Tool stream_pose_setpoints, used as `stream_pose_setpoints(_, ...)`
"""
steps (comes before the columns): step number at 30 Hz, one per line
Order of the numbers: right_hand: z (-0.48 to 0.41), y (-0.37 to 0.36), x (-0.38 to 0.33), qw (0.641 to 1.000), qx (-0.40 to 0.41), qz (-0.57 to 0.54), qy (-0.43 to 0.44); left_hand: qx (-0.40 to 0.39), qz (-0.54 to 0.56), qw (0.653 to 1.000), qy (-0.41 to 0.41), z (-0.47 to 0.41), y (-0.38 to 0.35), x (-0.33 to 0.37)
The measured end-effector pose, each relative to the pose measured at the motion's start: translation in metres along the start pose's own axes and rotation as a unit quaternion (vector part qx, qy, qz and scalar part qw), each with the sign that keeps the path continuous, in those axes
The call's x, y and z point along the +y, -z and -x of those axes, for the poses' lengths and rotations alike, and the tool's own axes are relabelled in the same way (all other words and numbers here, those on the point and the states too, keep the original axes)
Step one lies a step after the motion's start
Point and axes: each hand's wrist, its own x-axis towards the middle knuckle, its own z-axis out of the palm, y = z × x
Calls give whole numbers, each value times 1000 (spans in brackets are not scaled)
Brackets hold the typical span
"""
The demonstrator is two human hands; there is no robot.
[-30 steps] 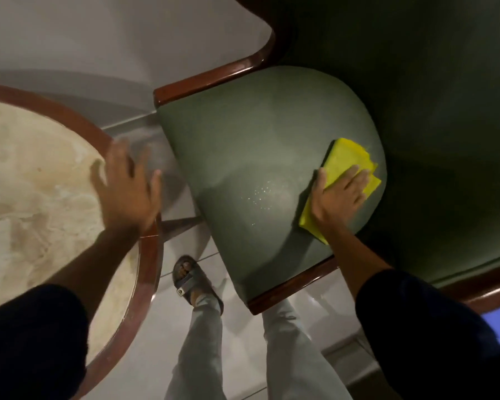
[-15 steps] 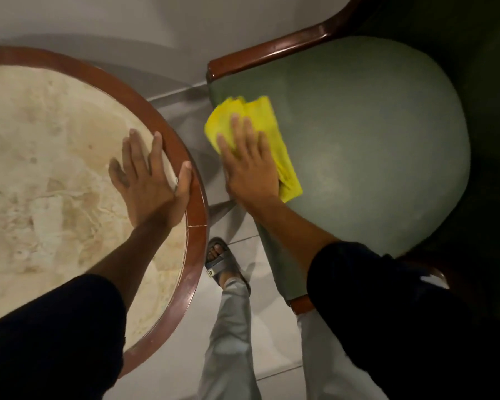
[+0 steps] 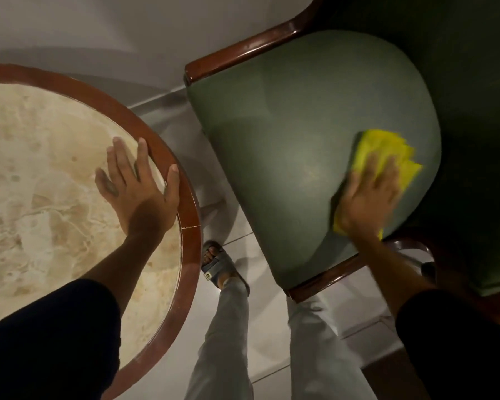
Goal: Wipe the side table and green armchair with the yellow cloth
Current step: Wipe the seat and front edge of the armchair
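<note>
Pressing flat with the fingers spread, the right hand (image 3: pixel 368 197) pushes the yellow cloth (image 3: pixel 387 153) against the green armchair (image 3: pixel 286 145). The cloth is soft and crumpled, and it lies on the right side of the rounded, padded surface, near its curved edge. The hand is a little blurred. The green cover looks smooth and matte, and dark glossy wood trim (image 3: pixel 243 51) borders it at the far side and the near side. At the left, the left hand (image 3: pixel 139 189) lies open, palm down and fingers spread, on the round side table (image 3: pixel 189 215). It holds nothing. The table top is pale, marble-like stone with beige veins, inside a polished reddish-brown wooden rim. Between the table and armchair, a foot in a grey sandal (image 3: pixel 218 265) stands on the light tiled floor (image 3: pixel 269 313).
</note>
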Motion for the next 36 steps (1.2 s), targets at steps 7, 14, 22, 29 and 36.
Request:
stream_pose_setpoints(7,-125,15,-5,969,45,-46,-239,20,-24,1000,-3,2,-3,-2)
stream_pose_setpoints(14,-159,1,-184,979,-78,17,189,15,-30,999,-7,3,1,0)
stream_pose_setpoints(22,-3,-34,-253,778,-155,205,573,-26,-16,1000,-7,4,6,-1)
stream_pose_setpoints(29,154,-17,-26,714,-219,240,620,-56,51,996,-51,20,12,12)
stream_pose_setpoints(36,102,1,63,900,-103,84,415,-162,140,929,-303,97,31,81)
